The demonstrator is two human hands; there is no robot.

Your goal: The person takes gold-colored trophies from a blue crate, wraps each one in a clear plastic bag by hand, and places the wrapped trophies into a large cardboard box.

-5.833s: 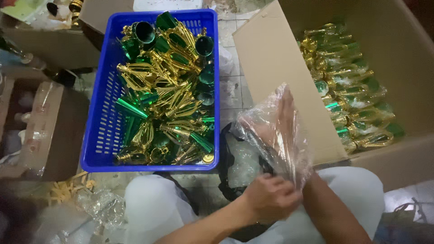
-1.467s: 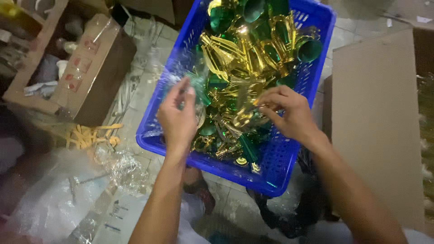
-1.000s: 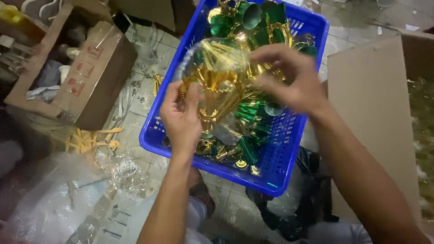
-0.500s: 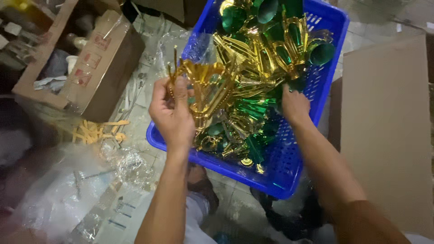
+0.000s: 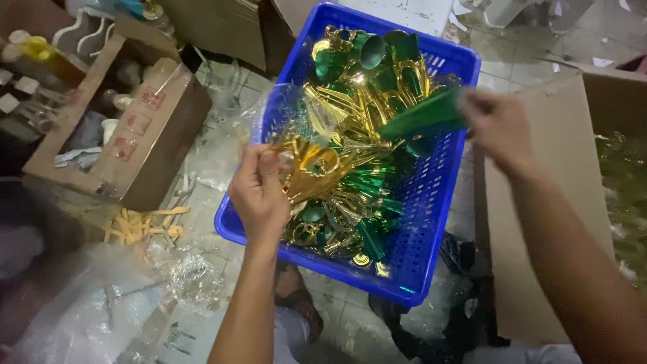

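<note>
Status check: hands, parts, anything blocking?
Left hand grips gold piece in clear bag. Right hand holds green tube over blue crate. Nothing between the hands.

Glossy metallic gold cup [image 5: 311,170], shiny green piece [image 5: 423,116], blue plastic crate [image 5: 431,222]

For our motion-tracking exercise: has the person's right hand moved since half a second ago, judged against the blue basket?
Yes. The right hand has lifted out of the pile to the far right rim of the blue basket, now gripping a green cone piece.
</note>
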